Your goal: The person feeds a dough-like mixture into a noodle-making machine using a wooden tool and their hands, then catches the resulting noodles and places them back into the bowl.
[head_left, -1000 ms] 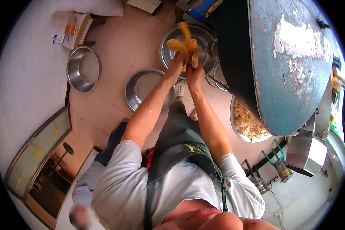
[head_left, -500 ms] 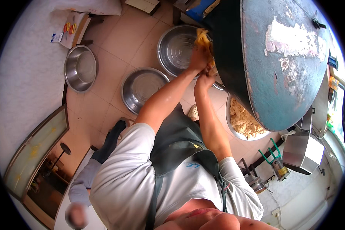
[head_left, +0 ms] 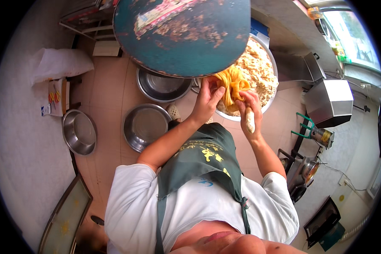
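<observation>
A bunched yellow cloth (head_left: 230, 86) hangs between my two hands, at the near side of a large basin (head_left: 274, 78) full of pale, crumbly mixture (head_left: 258, 63). My left hand (head_left: 207, 100) grips the cloth's left side, thumb and fingers closed. Against its right side rests my right hand (head_left: 250, 111), its fingers curled round a short pale handle (head_left: 249, 120) with mottled residue on it. What the handle belongs to is hidden. A big round teal panel (head_left: 182, 38) with worn paint covers the view just beyond the cloth.
Two steel basins (head_left: 144, 127) (head_left: 164, 86) stand on the tiled floor to the left, with another steel basin (head_left: 79, 132) by the wall. Red-handled scissors (head_left: 54, 96) lie near a white sack (head_left: 61, 65). At right are a metal hood (head_left: 329, 103), a green-legged stand (head_left: 305, 127) and pans (head_left: 310, 169).
The view has turned. Both hands and the yellow cloth have come from beside the teal panel to the crumbly mixture's basin. The pale handle now shows; the other person has left view.
</observation>
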Tool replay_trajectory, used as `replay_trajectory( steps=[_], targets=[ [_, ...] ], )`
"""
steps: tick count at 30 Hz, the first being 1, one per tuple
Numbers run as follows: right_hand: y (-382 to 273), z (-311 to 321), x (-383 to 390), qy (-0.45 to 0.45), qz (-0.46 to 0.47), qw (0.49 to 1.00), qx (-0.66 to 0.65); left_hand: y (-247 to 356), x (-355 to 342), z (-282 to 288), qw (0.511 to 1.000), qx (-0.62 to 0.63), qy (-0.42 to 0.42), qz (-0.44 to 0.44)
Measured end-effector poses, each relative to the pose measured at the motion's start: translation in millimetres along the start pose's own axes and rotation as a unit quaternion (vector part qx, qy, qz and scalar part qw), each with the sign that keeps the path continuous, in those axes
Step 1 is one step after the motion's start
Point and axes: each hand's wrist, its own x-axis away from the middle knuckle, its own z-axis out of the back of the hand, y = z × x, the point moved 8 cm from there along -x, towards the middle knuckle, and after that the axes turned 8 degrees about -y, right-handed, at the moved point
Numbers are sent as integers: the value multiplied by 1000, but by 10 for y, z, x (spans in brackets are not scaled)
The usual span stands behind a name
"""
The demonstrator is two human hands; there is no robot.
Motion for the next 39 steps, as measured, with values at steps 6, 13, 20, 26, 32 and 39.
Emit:
replay_trajectory(
  steps=[6,13,20,26,32,39],
  targets=[
    [800,167,-621,-173,-32,984,-29,-595,-687,283,927,-374,38,15],
    [1261,809,-1217,-314,16,938,145,-538,-444,43,833,-536,137,0],
    [1409,538,-1917,-486,221,835,132,-638,-296,-377,684,-667,294,26],
    [1335,-222,-2214,-524,315,738,286,-464,-261,-604,646,-635,423,13],
    [1042,-1037,-2177,-506,287,752,310,-552,-367,-353,646,-619,446,-27],
    [884,-637,-2155,-569,308,681,342,-509,-137,-341,622,-633,454,-84]
  ],
)
